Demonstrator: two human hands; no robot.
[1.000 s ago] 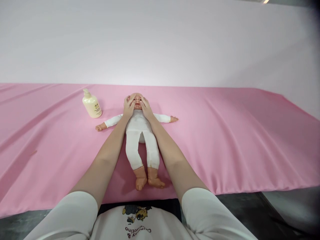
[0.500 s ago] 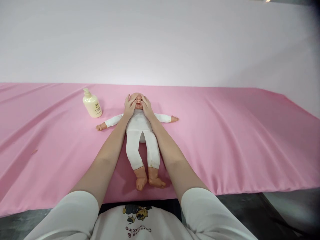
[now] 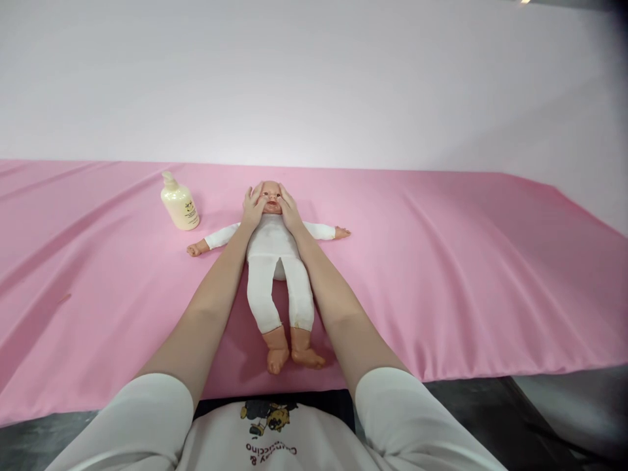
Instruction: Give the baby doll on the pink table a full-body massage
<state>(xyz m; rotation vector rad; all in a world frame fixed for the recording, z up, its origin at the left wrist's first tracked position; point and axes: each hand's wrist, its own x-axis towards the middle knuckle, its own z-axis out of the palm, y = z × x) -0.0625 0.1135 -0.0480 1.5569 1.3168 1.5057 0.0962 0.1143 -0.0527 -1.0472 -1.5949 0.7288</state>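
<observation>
A baby doll [image 3: 272,239] in a white bodysuit lies on its back, feet towards me and arms spread out. My left hand [image 3: 254,208] rests along the left side of its head, fingers extended and thumb on the cheek. Against the other side of the head lies my right hand [image 3: 289,208], also with fingers stretched out and thumb by the cheek. The doll's eyes, nose and mouth show between my thumbs. My palms cover the sides of its head.
A cream pump bottle [image 3: 180,204] stands left of the doll, beyond its outstretched arm. Pink cloth [image 3: 441,281] with some folds covers the table. Behind it rises a white wall [image 3: 314,78]. The cloth's front edge is close to my body.
My thumbs have slid outward and slightly down from the middle of the doll's face, so more of its eyes shows. Doll and bottle stay in place.
</observation>
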